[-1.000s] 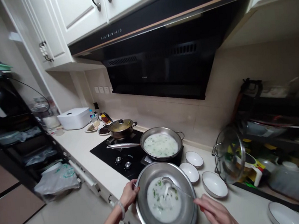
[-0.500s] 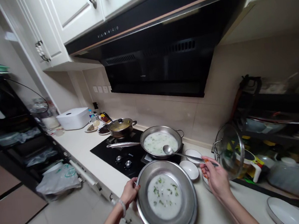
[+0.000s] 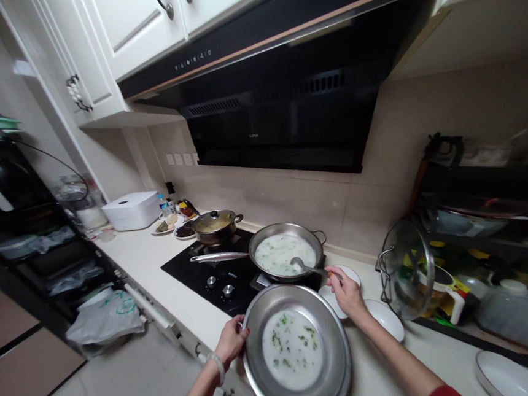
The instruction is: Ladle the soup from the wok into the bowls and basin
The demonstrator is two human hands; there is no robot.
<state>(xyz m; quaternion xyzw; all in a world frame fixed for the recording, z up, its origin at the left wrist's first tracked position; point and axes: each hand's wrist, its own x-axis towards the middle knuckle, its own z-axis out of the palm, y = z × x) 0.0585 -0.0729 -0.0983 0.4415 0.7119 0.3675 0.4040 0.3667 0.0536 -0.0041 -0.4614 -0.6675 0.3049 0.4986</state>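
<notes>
My left hand (image 3: pixel 233 341) grips the left rim of a wide steel basin (image 3: pixel 334 364), which holds some milky white soup (image 3: pixel 292 349) with green bits. The basin is tilted toward me in front of the stove. In my right hand (image 3: pixel 346 292) is the handle of a metal ladle (image 3: pixel 307 267); its bowl dips into the near right part of a steel frying pan (image 3: pixel 256 261). White soup with green bits fills that pan as well. The pan sits on the black stove with its long handle pointing left.
Behind left on the stove (image 3: pixel 191 272) stands a lidded pot (image 3: pixel 215 227). White bowls (image 3: pixel 385 320) lie on the counter by my right forearm. A glass lid (image 3: pixel 406 270) leans upright at the right, beside a cluttered rack. The range hood (image 3: pixel 275 111) hangs above.
My right hand has moved left and forward, lowering the ladle's bowl into the soup in the pan. A bowl behind it now shows more fully. The basin stays almost still.
</notes>
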